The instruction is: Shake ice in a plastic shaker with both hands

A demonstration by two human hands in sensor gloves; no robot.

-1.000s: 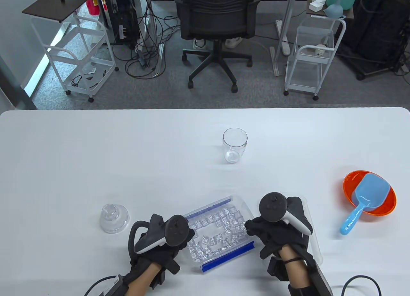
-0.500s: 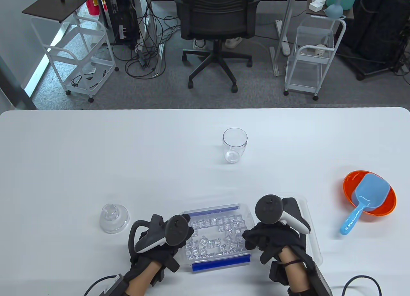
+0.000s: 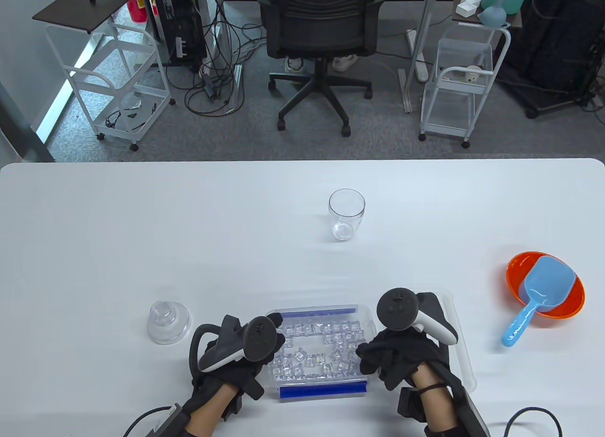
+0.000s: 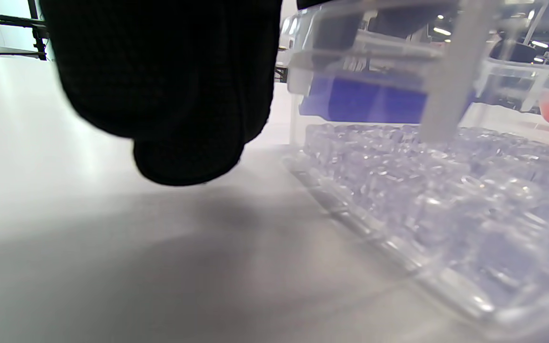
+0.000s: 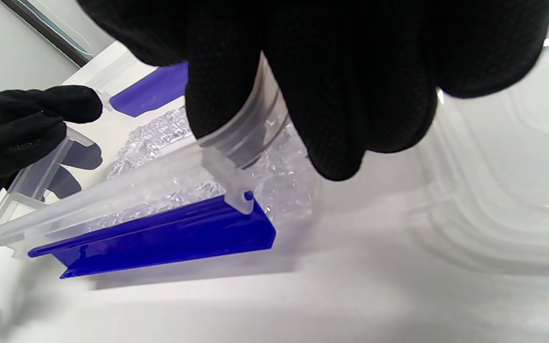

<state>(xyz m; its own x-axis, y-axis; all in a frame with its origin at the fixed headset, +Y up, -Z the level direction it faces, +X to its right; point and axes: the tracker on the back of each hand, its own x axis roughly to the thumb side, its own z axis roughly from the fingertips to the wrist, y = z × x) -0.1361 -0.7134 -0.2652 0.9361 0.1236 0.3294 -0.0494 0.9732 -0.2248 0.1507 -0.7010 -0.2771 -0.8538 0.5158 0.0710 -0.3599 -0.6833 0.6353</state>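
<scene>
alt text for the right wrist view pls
Black-gloved right hand grips the rim of a clear plastic box of ice cubes with a blue clip along its side. The left hand holds the far end.

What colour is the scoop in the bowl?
Light blue scoop, in an orange bowl; clearest in the table view.
</scene>
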